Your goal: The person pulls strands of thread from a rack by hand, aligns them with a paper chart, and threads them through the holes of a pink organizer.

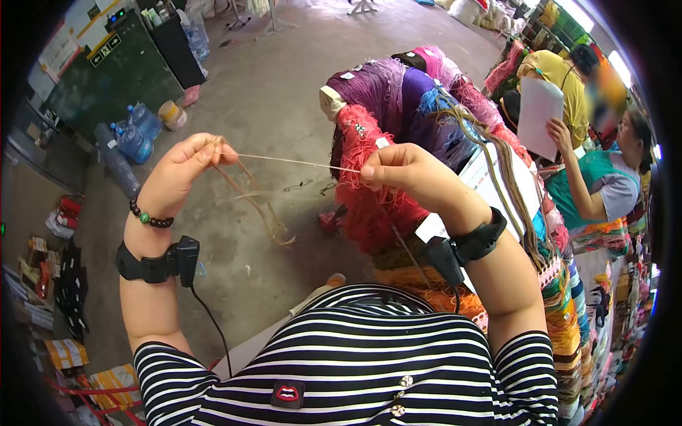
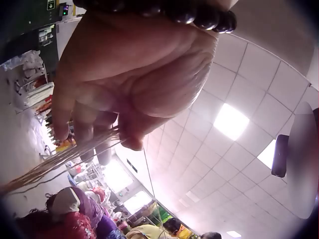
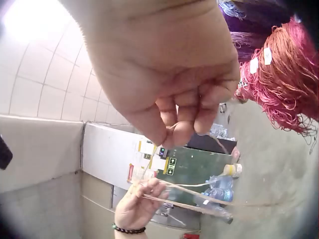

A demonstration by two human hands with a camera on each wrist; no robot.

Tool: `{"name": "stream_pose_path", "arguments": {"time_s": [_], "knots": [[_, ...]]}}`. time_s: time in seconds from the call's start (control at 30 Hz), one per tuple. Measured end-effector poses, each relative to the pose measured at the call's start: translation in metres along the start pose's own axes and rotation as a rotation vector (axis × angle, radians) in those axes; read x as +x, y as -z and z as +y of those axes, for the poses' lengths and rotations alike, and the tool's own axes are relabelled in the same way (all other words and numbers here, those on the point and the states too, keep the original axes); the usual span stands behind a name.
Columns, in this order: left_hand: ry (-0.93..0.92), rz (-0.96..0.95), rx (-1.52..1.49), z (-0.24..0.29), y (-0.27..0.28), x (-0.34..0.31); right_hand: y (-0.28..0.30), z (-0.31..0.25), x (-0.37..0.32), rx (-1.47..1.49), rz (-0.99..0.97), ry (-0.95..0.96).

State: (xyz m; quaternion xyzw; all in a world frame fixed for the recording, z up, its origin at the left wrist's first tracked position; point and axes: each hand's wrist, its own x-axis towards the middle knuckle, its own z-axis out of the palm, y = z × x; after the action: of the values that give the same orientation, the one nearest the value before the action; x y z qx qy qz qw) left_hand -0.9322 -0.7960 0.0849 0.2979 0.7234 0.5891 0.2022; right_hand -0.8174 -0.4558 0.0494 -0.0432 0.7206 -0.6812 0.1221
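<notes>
My left hand point(image 1: 177, 174) pinches a bunch of thin tan threads point(image 2: 65, 157) between thumb and fingers. Below that hand, the loose strands point(image 1: 261, 206) dangle over the floor. One pale thread point(image 1: 298, 162) runs taut across to my right hand point(image 1: 412, 174), whose thumb and forefinger pinch it. A short end of thread point(image 3: 219, 144) pokes out past the right fingers in the right wrist view. Close beside the right hand hang red yarn hanks point(image 1: 362, 181).
A rack of purple yarn point(image 1: 369, 89) and other coloured hanks stands at the right, with long brown strands point(image 1: 508, 188) draped over it. Beyond it, a person in a green vest point(image 1: 590, 181) holds up a paper point(image 1: 540, 117). Water jugs point(image 1: 135, 142) stand on the floor at left.
</notes>
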Motion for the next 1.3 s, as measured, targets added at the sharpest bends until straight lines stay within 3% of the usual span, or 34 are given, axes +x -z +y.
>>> {"name": "stream_pose_path", "arguments": {"time_s": [0.07,0.17,0.27,0.33,0.43,0.47,0.53,0.57,0.6,0.7,0.73,0.87,1.07,1.17,1.3], "knots": [[-0.006,-0.112,0.006,-0.001,0.004,0.000,0.007,0.006,-0.004,-0.071,-0.003,-0.134],[0.029,-0.057,-0.074,0.004,-0.002,-0.004,0.008,0.029,-0.007,-0.200,0.037,-0.221],[0.185,0.068,-0.208,0.023,-0.003,-0.010,0.009,0.042,-0.017,-0.247,0.070,-0.311],[0.222,-0.020,-0.272,0.027,-0.002,-0.011,0.007,0.046,-0.024,-0.434,0.133,-0.381],[0.260,-0.130,-0.251,0.030,-0.025,-0.008,-0.005,0.032,-0.027,-0.681,0.265,0.172],[0.268,-0.193,-0.247,0.030,-0.037,-0.007,-0.014,0.007,-0.029,-0.580,0.223,0.119],[0.314,-0.297,-0.298,0.033,-0.063,-0.003,-0.025,-0.007,-0.025,-0.472,0.115,0.358],[0.354,-0.336,-0.353,0.036,-0.077,-0.001,-0.034,-0.029,-0.031,-0.362,-0.007,0.258],[0.403,-0.383,-0.354,0.038,-0.087,0.003,-0.040,-0.033,-0.032,-0.414,-0.050,0.356],[0.451,-0.551,-0.422,0.038,-0.111,0.013,-0.049,-0.046,-0.039,-0.350,-0.171,0.110],[0.434,-0.637,-0.428,0.031,-0.114,0.018,-0.047,-0.033,-0.038,-0.295,-0.175,0.133],[0.410,-0.561,-0.231,0.026,-0.125,0.025,-0.039,-0.059,-0.062,-0.466,-0.097,-0.068],[0.327,-0.644,-0.193,0.029,-0.139,0.032,-0.024,-0.030,-0.081,-0.469,0.061,0.091],[0.235,-0.563,-0.193,0.038,-0.156,0.036,-0.019,-0.025,-0.087,-0.198,0.029,-0.098],[0.175,-0.602,-0.169,0.042,-0.168,0.047,-0.022,-0.027,-0.100,-0.112,0.218,0.050]]}}
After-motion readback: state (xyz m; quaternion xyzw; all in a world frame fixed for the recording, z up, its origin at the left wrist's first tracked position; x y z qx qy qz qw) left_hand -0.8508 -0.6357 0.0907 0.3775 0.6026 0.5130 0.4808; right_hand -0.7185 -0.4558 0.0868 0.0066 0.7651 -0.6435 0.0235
